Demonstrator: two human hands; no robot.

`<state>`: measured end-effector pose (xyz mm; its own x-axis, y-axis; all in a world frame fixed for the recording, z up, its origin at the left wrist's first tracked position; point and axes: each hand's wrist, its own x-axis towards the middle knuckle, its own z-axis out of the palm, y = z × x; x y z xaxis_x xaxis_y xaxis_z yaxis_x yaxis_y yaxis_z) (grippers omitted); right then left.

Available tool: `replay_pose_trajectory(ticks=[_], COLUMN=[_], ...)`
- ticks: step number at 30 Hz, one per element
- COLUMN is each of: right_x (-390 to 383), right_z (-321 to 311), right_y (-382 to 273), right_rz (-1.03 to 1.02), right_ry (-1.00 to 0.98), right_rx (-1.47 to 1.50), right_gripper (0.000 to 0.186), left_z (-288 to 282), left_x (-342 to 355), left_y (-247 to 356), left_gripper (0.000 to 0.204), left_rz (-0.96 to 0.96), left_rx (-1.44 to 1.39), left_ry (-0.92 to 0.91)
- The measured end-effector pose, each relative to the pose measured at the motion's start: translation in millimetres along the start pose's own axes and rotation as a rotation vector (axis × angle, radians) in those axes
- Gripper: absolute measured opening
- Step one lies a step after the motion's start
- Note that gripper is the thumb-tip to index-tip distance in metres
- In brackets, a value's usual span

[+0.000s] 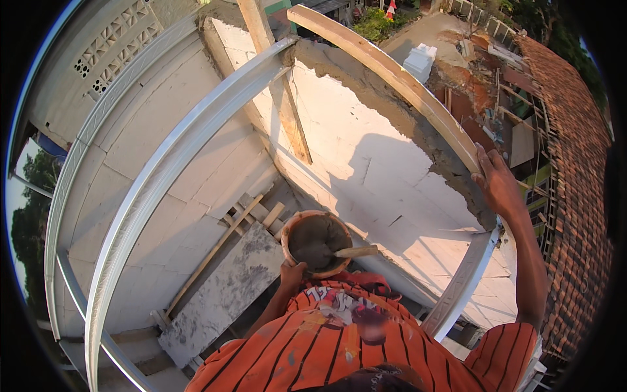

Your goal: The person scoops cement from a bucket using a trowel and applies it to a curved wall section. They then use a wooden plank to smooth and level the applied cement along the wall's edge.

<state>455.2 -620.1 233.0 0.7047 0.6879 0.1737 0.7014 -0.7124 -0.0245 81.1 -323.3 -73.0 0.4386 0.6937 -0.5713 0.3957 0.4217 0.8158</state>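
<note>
My left hand (292,276) grips the near-left rim of a round orange bucket (285,243), close in front of my body. Wet grey mortar (318,242) fills much of it. A wooden handle (357,251) sticks out over the bucket's right side; the tool's other end is hidden in the mortar. Raised out to the right, my right hand (499,181) holds the near end of a long wooden board (398,77). That board runs along the top of the white block wall (372,163), beside a rough strip of grey mortar (457,173).
Long metal channels (171,153) cross on the left, and another (465,277) passes below my right arm. A wooden post (287,108) leans in the wall corner. Below lie a mortar-stained board (222,287) and timber pieces. A tiled roof (575,157) borders the right.
</note>
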Motion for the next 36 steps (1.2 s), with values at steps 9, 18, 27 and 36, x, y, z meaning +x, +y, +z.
replay_pose_trajectory(ticks=[9,18,27,36], right_x=[20.3,20.4,49.4,87.2], right_z=[12.0,23.0,15.9,5.0], right_y=[-6.8,3.4,-17.6,-35.4], right_rz=[-0.049,-0.075,-0.11,-0.254], right_ry=[-0.052,-0.05,-0.063,-0.044], right_rx=[0.089,0.195,0.213,0.282], right_gripper=[0.058,0.058,0.06,0.058], left_z=[0.9,5.5,-0.6,11.1], left_x=[-10.3,-0.1,10.0,-1.7], left_y=[16.9,15.7,0.3,21.5], left_gripper=[0.026,0.016,0.025,0.017], left_rz=[0.09,-0.014,0.006,0.011], left_rx=[0.101,0.012,0.016,-0.06], left_ry=[-0.001,0.006,0.026,0.077])
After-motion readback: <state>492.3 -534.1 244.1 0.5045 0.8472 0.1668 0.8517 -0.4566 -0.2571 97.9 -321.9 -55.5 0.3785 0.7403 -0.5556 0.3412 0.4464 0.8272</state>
